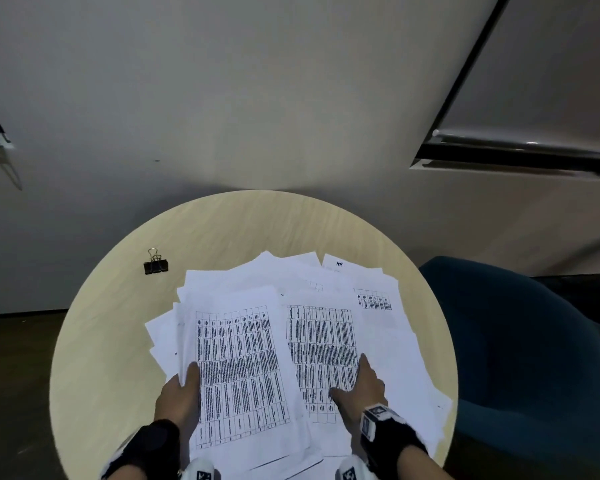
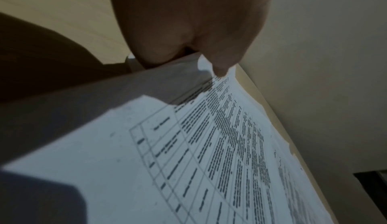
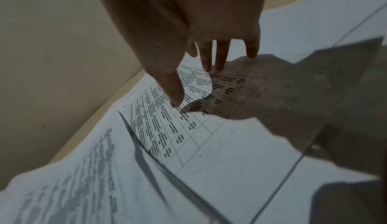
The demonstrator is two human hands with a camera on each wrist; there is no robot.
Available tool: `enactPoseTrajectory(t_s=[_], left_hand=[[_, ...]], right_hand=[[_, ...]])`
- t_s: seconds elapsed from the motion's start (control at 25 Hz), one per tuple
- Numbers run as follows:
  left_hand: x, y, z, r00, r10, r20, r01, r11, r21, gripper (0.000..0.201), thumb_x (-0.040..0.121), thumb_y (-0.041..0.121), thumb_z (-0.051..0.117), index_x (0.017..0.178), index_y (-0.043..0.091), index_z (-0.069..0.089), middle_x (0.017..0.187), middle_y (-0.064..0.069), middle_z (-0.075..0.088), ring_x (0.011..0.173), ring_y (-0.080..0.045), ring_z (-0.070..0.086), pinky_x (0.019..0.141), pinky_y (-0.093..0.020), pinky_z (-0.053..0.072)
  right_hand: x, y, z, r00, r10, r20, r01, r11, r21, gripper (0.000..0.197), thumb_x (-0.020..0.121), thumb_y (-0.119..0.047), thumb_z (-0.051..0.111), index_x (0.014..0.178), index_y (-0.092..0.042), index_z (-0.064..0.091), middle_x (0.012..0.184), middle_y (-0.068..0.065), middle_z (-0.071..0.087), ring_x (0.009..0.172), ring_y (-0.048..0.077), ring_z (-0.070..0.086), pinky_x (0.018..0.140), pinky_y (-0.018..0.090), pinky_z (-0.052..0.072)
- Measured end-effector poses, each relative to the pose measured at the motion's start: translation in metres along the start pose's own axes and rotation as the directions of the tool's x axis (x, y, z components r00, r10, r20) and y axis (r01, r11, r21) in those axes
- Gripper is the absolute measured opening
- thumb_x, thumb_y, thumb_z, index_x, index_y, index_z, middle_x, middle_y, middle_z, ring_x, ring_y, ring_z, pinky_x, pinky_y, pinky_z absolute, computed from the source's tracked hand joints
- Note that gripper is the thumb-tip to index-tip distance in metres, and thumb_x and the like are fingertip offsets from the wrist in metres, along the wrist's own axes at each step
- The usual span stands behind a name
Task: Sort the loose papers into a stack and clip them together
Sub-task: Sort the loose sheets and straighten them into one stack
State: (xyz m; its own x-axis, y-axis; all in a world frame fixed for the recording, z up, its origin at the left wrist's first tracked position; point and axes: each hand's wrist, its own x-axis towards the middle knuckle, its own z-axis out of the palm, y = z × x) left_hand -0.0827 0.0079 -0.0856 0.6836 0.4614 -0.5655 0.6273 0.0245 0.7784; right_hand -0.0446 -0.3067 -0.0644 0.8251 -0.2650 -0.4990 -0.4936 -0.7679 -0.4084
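Loose white printed papers (image 1: 378, 306) lie fanned over the near half of a round pale wood table (image 1: 243, 223). My left hand (image 1: 186, 379) grips the left edge of a sheaf of table-printed sheets (image 1: 243, 368), thumb on top and fingers underneath. In the left wrist view the left hand (image 2: 188, 52) pinches that sheaf (image 2: 188, 153) at its edge. My right hand (image 1: 349, 375) rests flat on a neighbouring printed sheet (image 1: 321, 341), fingers straight. The right wrist view shows the right hand (image 3: 194, 85) with spread fingertips (image 3: 211, 65) touching the sheet (image 3: 209, 144). A black binder clip (image 1: 156, 266) lies alone at the table's left.
A dark blue chair (image 1: 534, 358) stands close to the table's right edge. A grey wall (image 1: 257, 98) rises just behind the table. Bare tabletop (image 1: 111, 341) shows to the left of the papers and beyond them.
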Motion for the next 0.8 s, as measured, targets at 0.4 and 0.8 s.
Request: enactPoseTrajectory(t_s=[0.4, 0.8], left_hand=[[0.002, 0.007, -0.005, 0.995, -0.049, 0.084, 0.049, 0.999, 0.002, 0.029, 0.092, 0.010, 0.041, 0.063, 0.011, 0.037, 0.044, -0.002, 0.034, 0.043, -0.016, 0.028, 0.052, -0.025, 0.024], [0.031, 0.013, -0.013, 0.984, -0.016, 0.176, -0.003, 0.994, 0.110, 0.017, 0.095, 0.006, 0.045, 0.079, 0.002, 0.046, 0.050, -0.011, 0.044, 0.047, -0.020, 0.041, 0.053, -0.028, 0.033]], right_hand=[[0.001, -0.002, -0.014, 0.983, 0.178, 0.054, -0.181, 0.981, 0.063, 0.087, 0.083, -0.023, 0.070, 0.149, -0.015, 0.015, 0.135, 0.019, 0.040, 0.103, 0.032, 0.059, 0.082, 0.036, 0.051], [0.010, -0.035, -0.088, 0.932, 0.001, -0.361, 0.223, 0.784, 0.579, 0.044, 0.095, -0.017, 0.055, 0.135, -0.001, 0.049, 0.138, 0.014, 0.053, 0.130, 0.034, 0.048, 0.108, 0.040, 0.038]])
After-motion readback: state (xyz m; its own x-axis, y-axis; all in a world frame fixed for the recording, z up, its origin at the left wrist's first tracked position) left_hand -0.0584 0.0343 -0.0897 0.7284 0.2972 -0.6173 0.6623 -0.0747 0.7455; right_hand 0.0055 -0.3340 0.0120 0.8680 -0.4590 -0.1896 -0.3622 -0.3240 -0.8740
